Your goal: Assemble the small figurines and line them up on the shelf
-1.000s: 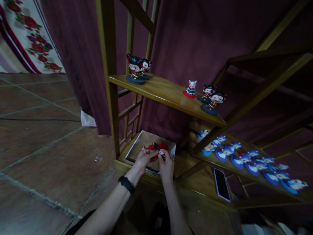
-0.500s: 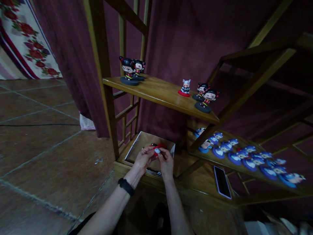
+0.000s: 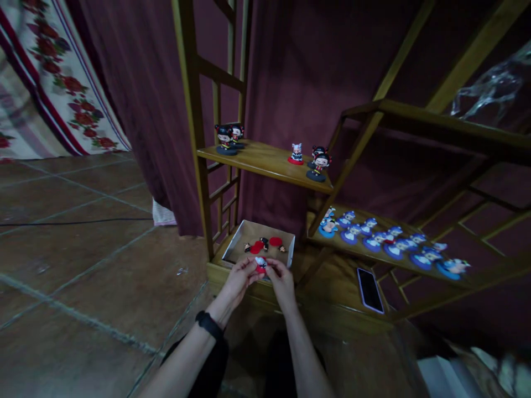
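Observation:
Both hands hold one small figurine [image 3: 261,264] with a white top and a red base, just over the near edge of a shallow cardboard box [image 3: 232,245]. My left hand [image 3: 239,281] grips it from the left, a black band on that wrist. From the right, the fingers of my right hand [image 3: 282,279] pinch its other side. Inside the box lie several toppled dark-haired figurines with red bases [image 3: 275,241]. A similar white-topped figurine on a red base [image 3: 296,155] stands on the wooden shelf above, between black-haired figurines [image 3: 226,139] at the left and others [image 3: 319,165] at the right.
Rows of blue and purple figurines [image 3: 376,241] stand on the lower shelf at right. A phone [image 3: 370,290] lies on the bottom board. Wooden posts [image 3: 193,110] frame the shelves, before a dark curtain [image 3: 286,83]. Clear plastic wrap [image 3: 493,91] sits on the upper right shelf.
My view has shifted, so the shelves appear farther off. The hands have come back toward the box's near edge with the figurine, uncovering the toppled figurines inside.

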{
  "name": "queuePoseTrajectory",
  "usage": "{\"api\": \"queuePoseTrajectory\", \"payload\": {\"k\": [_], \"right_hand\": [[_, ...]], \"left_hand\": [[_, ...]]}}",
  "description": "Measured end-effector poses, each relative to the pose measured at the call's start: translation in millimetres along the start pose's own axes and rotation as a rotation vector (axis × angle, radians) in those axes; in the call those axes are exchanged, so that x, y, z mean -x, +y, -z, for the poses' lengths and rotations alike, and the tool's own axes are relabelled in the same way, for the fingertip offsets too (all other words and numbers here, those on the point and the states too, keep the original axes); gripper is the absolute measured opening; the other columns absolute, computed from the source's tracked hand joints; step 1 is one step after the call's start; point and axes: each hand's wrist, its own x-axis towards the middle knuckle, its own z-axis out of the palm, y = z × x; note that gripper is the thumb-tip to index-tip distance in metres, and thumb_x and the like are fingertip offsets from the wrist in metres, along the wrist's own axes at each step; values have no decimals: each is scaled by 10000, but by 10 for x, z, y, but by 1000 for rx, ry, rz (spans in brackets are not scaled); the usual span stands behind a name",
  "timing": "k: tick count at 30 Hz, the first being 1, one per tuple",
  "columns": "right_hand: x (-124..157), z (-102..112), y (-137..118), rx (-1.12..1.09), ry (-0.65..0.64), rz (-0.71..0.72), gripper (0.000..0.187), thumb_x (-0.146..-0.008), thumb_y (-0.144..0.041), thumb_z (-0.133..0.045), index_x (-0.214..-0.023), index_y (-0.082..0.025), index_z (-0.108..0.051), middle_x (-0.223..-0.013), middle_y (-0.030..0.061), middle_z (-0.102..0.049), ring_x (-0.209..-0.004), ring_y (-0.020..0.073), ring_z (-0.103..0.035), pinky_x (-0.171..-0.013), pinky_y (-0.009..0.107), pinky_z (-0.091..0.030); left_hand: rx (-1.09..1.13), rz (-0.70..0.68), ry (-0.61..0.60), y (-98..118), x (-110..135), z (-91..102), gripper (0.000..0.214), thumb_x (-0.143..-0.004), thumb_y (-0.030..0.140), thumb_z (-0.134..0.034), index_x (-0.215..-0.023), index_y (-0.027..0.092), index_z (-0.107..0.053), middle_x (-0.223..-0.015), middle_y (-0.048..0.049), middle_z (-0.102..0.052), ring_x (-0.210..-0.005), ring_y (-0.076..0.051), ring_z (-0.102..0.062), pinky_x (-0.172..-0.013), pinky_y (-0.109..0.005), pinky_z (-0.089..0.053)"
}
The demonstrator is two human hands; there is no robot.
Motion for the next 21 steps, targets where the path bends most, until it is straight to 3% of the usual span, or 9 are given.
{"api": "queuePoseTrajectory", "payload": {"k": [4, 10, 15, 21], "right_hand": [[350, 23, 47, -34, -4, -97, 257, -658, -346, -620, -869, -201, -649, -880, 34, -678, -827, 196, -612, -766, 358, -499], [774, 63, 3, -220, -43, -317, 307, -600, -375, -672, -835, -179, -651, -834, 49, -682, -738, 184, -631, -688, 348, -514], [938, 65, -34, -176, -45, -333, 303, -591, -389, -667, -822, -194, -648, -799, 32, -683, -702, 169, -633, -644, 328, -513], [981, 30, -84, -232, -37, -313, 288, -582, -361, -668, -806, -181, -647, -825, 39, -684, -743, 181, -633, -672, 337, -515]], "left_hand": [[-23, 108, 35, -108, 323, 107, 240, -716, 112, -616, -955, 119, -590, -813, -92, -669, -649, -134, -638, -680, -285, -534], [-24, 213, 27, -259, 673, 203, 173, -692, 93, -631, -863, 90, -604, -767, -108, -676, -632, -145, -648, -665, -273, -544], [-8, 165, 38, -368, 831, 181, 129, -679, 120, -653, -797, 84, -618, -737, -98, -670, -617, -133, -643, -647, -237, -541], [-38, 50, 110, -452, 849, 112, 133, -653, 142, -686, -745, 90, -605, -647, -62, -643, -549, -113, -619, -577, -216, -530]]}}
